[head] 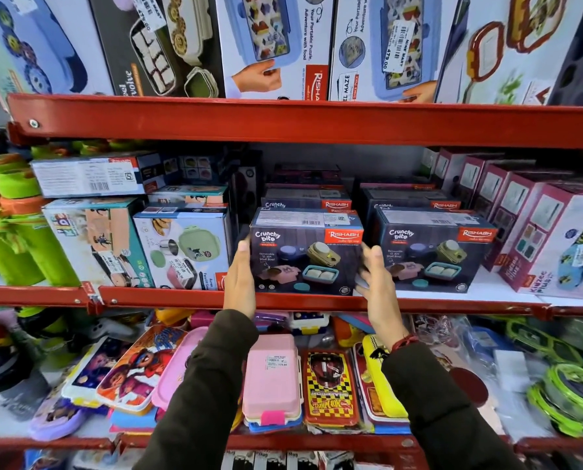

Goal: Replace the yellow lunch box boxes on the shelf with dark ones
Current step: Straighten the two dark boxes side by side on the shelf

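A dark "Crunchy bite" lunch box box (305, 256) stands at the front of the middle shelf (167, 296). My left hand (240, 276) presses flat against its left side. My right hand (376, 276) is at its right side, blurred, fingers spread and touching or nearly touching the box. A second dark box of the same kind (432, 254) stands just to the right, and more dark ones (305, 200) are stacked behind both. No yellow box shows on this shelf.
Light-coloured lunch box boxes (181, 249) crowd the left of the dark box, with green bottles (15, 225) beyond. Maroon boxes (534, 232) fill the right. The red upper shelf rail (283, 120) hangs overhead. Loose plastic lunch boxes (271, 385) cover the lower shelf.
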Available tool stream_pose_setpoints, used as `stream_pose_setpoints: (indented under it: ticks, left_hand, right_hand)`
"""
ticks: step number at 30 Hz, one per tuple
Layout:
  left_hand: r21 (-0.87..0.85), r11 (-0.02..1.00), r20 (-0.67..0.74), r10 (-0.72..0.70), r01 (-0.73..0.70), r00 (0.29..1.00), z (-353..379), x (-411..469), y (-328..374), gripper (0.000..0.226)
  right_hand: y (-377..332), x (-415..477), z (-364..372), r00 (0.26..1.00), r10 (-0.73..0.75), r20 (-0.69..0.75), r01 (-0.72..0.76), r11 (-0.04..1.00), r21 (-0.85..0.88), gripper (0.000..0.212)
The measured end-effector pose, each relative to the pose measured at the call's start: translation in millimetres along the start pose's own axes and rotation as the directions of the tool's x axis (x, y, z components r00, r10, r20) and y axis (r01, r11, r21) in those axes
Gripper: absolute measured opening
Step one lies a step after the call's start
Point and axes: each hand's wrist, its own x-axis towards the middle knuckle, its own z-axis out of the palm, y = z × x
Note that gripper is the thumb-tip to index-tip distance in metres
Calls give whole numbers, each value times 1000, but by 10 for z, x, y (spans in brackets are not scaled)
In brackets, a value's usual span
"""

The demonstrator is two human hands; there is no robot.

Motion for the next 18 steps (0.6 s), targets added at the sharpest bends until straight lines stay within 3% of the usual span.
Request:
stream_pose_setpoints:
  ticks: [2,4,8,12,15,18]
  left_hand:
    - [-18,1000,-10,22,-22,1000,-29,-18,-59,78]
    - [-2,999,-4,49,-49,999,-39,-48,-82,73]
    - [39,998,-19,44,-43,999,-66,-22,-153,83]
    - [123,989,-35,93,-88,995,30,-140,-24,74]
    - [74,987,-206,157,-144,966,162,-279,5,54]
    - [57,964,-362,263,-260,894,302,-377,-49,48]
  right_hand:
    - [-9,-41,-11,1000,-6,-2,6,1000,-15,55]
    - [-9,-58,-18,1000,-16,-25,15,1000,-24,52]
    - [-39,-74,-12,998,-53,-37,51,997,-50,40]
    - [0,-76,-46,995,-103,-19,101,991,-83,57]
    - [59,-85,-106,990,-132,-48,127,987,-94,70]
    - [89,-122,-241,984,-148,-104,143,988,-49,51]
